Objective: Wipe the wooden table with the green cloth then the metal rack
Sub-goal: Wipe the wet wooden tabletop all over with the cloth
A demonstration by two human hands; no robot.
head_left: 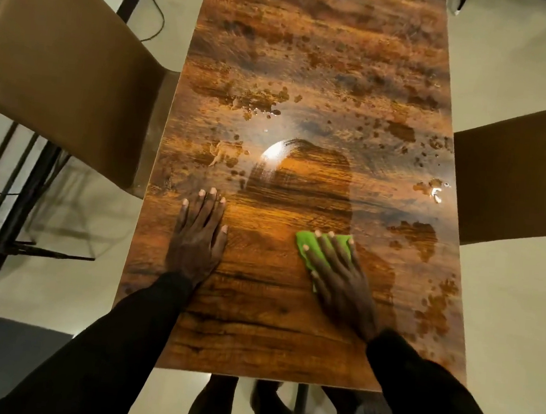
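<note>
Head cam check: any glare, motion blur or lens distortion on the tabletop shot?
Head view: a bright glare patch on the wooden table just beyond the hands, with a dark silhouette beside it; the right hand on the green cloth looks slightly motion-blurred, the left hand sharper; the wide-angle lens splays the table edges.

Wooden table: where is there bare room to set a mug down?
The wooden table holds only the left hand and the right hand pressing the green cloth. Free: the strip between the hands, and the far stretch between the left chair and right chair, though wet blotches cover it. Nowhere is crowded.
</note>
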